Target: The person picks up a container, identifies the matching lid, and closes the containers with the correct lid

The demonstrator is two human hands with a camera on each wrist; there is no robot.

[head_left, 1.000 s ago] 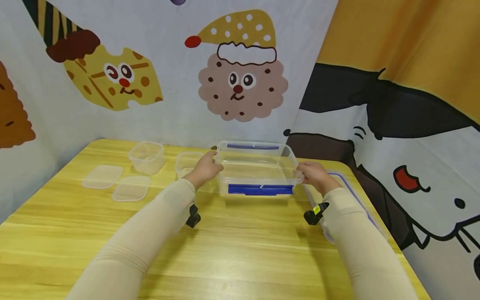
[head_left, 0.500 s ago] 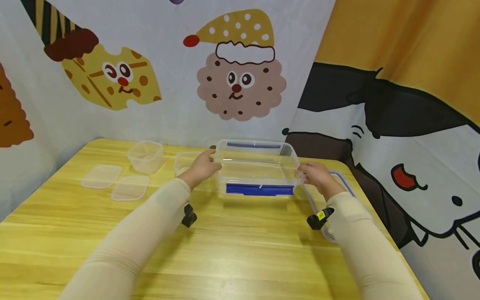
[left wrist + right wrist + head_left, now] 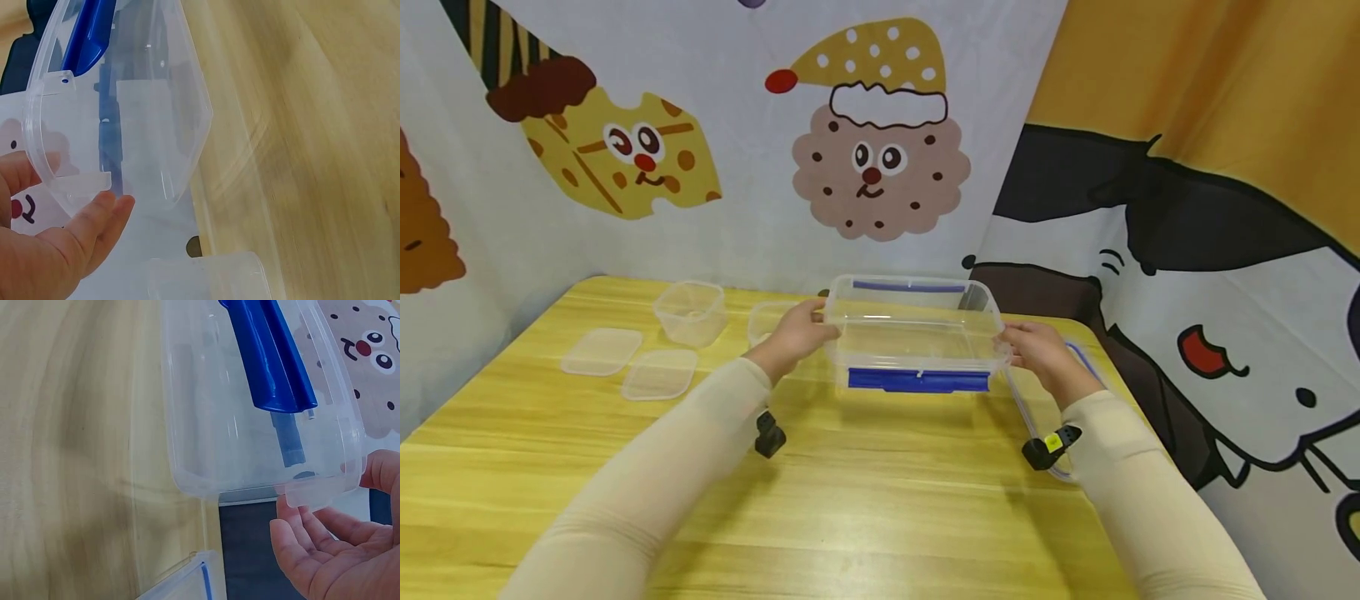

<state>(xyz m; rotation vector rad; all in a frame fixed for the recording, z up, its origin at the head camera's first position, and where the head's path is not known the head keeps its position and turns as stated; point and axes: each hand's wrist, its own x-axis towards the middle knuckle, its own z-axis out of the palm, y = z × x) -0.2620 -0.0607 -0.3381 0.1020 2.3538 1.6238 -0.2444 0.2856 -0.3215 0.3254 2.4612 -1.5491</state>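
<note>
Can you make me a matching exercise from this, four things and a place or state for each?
1. Large box
2. Blue-edged lid
3. Two small lids
4. Cookie drawing

A. On the left of the table
B. Wearing a dotted cap
C. Partly hidden by the right sleeve
D. Held by the left hand and right hand

Pairs: 1-D, 2-C, 3-A, 4-B

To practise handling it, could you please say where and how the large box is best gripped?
Probably grip the large box by its rim at both short ends, left hand from the left, right hand from the right: the rim juts outward, while blue clips occupy the long sides.
</note>
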